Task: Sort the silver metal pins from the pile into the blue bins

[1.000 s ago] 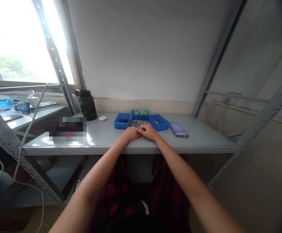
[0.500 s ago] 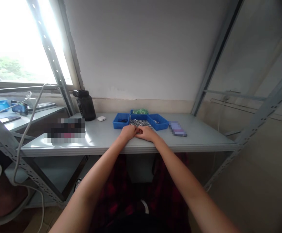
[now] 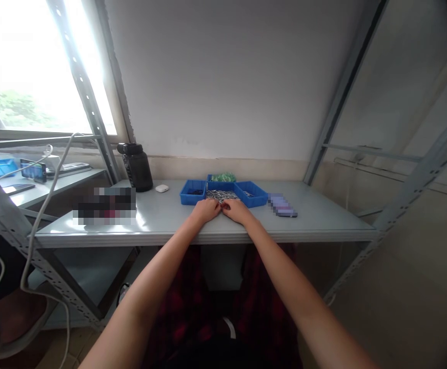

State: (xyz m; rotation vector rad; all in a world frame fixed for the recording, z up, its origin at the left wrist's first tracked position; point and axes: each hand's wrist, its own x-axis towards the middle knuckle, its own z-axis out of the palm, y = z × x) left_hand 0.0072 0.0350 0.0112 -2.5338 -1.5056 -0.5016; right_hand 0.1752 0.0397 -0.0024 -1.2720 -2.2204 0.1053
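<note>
My left hand [image 3: 206,209] and my right hand [image 3: 236,210] meet at the fingertips over the grey tabletop, close to its front edge. Both have curled, pinching fingers; whatever lies between them is too small to make out. Just beyond them is a pile of thin silvery metal pieces [image 3: 222,195]. A blue bin [image 3: 191,199] with small dark pieces stands to the left of the pile. To its right sits an angled blue bin [image 3: 257,199] with a few metal pieces inside. Green pieces [image 3: 223,177] fill another blue bin at the back.
A black bottle [image 3: 138,169] and a white earbud case [image 3: 162,188] stand at the left. A pixelated phone-like item [image 3: 282,205] lies right of the bins. A white cable [image 3: 35,225] hangs by the left shelf post. A person's foot shows at lower left.
My fingertips have drawn slightly apart from their overlapped hold, and my right hand has shifted a little to the right. The view has moved slightly; the bins stay put.
</note>
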